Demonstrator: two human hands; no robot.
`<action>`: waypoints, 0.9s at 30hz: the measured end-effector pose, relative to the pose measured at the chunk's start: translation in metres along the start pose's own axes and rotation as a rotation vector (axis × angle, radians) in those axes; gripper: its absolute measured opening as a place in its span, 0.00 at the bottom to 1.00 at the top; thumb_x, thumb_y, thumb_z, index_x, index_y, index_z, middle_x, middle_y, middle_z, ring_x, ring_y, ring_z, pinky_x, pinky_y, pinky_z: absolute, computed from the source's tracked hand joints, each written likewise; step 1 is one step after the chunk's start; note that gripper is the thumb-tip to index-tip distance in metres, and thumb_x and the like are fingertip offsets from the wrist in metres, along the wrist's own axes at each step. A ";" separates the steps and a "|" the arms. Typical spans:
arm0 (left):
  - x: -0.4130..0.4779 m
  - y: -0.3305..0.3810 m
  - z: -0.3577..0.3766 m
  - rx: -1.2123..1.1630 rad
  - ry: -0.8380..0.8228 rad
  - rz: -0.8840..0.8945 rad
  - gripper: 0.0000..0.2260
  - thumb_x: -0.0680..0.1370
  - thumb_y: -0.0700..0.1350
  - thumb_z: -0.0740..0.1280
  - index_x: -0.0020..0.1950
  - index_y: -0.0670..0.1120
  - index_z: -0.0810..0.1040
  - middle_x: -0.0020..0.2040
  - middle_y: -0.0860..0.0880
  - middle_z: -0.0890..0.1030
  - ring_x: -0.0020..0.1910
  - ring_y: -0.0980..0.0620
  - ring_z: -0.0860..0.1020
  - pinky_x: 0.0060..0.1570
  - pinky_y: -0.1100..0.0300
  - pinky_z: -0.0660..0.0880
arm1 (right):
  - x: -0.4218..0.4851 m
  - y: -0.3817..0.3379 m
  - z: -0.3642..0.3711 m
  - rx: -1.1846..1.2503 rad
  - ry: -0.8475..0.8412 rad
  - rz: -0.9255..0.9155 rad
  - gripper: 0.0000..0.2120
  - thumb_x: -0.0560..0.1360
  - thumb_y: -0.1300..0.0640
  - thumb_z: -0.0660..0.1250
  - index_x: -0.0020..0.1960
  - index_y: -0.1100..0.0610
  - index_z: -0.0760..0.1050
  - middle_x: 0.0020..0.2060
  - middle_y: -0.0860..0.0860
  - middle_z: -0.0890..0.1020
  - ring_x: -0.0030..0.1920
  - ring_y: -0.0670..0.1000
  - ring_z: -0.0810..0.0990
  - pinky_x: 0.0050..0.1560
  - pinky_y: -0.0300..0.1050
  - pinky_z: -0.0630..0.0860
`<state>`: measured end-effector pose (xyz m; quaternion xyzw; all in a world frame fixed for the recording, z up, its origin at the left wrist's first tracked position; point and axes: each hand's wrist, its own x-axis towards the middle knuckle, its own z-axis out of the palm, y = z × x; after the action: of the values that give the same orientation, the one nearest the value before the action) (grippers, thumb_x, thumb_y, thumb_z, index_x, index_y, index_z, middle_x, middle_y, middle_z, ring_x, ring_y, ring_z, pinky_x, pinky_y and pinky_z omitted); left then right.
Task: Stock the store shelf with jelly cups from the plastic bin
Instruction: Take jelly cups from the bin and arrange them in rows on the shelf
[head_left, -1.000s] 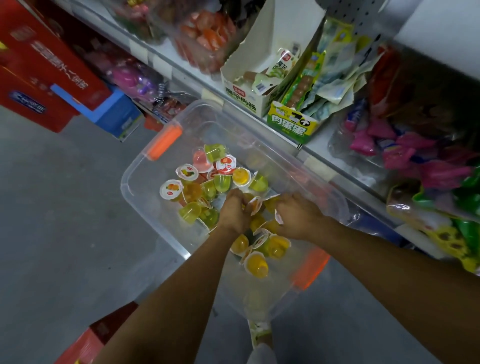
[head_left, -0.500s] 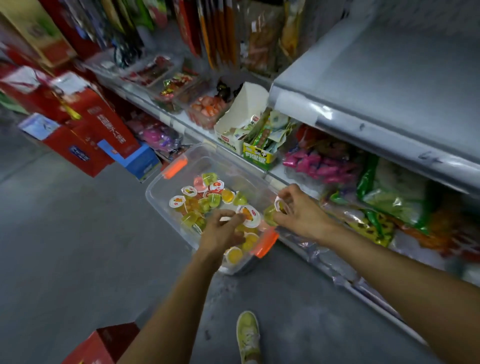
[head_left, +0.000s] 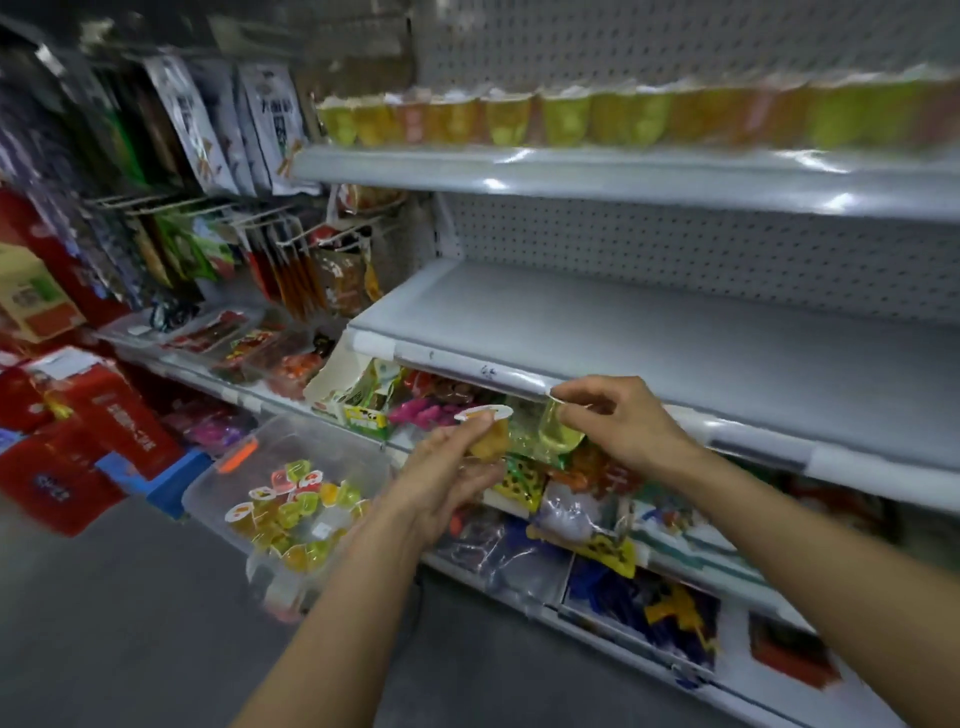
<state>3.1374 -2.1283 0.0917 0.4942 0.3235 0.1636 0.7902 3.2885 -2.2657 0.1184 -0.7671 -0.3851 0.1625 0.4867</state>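
Note:
My left hand (head_left: 441, 483) holds an orange jelly cup (head_left: 488, 434) with a white lid, raised in front of the shelves. Just to its right, my right hand (head_left: 618, 421) pinches a yellow-green jelly cup (head_left: 557, 434) below the front lip of a bare grey shelf (head_left: 649, 332). The clear plastic bin (head_left: 244, 488) with orange latches sits on the floor at lower left, with several jelly cups (head_left: 291, 512) inside. Along the upper shelf (head_left: 571, 171) stands a row of jelly cups (head_left: 519, 119).
Snack bags (head_left: 524, 478) crowd the shelves under my hands. Hanging packets (head_left: 218, 130) and hooks fill the left bay. Red cartons (head_left: 88, 415) and a blue box (head_left: 171, 478) stand on the floor left of the bin. Grey floor (head_left: 130, 623) lies in front.
Both hands have come up out of the bin, each carrying a jelly cup, to the level of the bare shelf's lip. The view has tilted upward, showing the upper shelves.

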 end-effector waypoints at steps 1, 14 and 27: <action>-0.010 0.004 0.019 0.024 -0.029 0.029 0.28 0.67 0.51 0.75 0.62 0.39 0.75 0.44 0.47 0.86 0.46 0.48 0.85 0.55 0.52 0.80 | -0.013 -0.003 -0.020 -0.006 0.022 -0.009 0.09 0.74 0.56 0.72 0.54 0.54 0.81 0.45 0.44 0.82 0.44 0.42 0.79 0.42 0.26 0.73; -0.081 0.073 0.209 0.329 -0.267 0.315 0.29 0.63 0.57 0.76 0.59 0.45 0.78 0.50 0.42 0.79 0.45 0.41 0.83 0.48 0.50 0.82 | -0.097 -0.057 -0.213 -0.071 0.301 -0.157 0.05 0.71 0.53 0.75 0.46 0.51 0.82 0.40 0.48 0.84 0.39 0.42 0.78 0.41 0.36 0.75; -0.045 0.163 0.311 0.427 -0.361 0.604 0.14 0.74 0.54 0.72 0.50 0.48 0.74 0.49 0.45 0.78 0.40 0.43 0.81 0.44 0.49 0.83 | -0.054 -0.072 -0.333 -0.152 0.564 -0.216 0.08 0.70 0.53 0.76 0.47 0.53 0.81 0.42 0.50 0.83 0.41 0.47 0.78 0.47 0.45 0.76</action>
<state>3.3233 -2.2898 0.3464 0.7405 0.0467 0.2281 0.6304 3.4302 -2.4969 0.3325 -0.7708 -0.3252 -0.1388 0.5300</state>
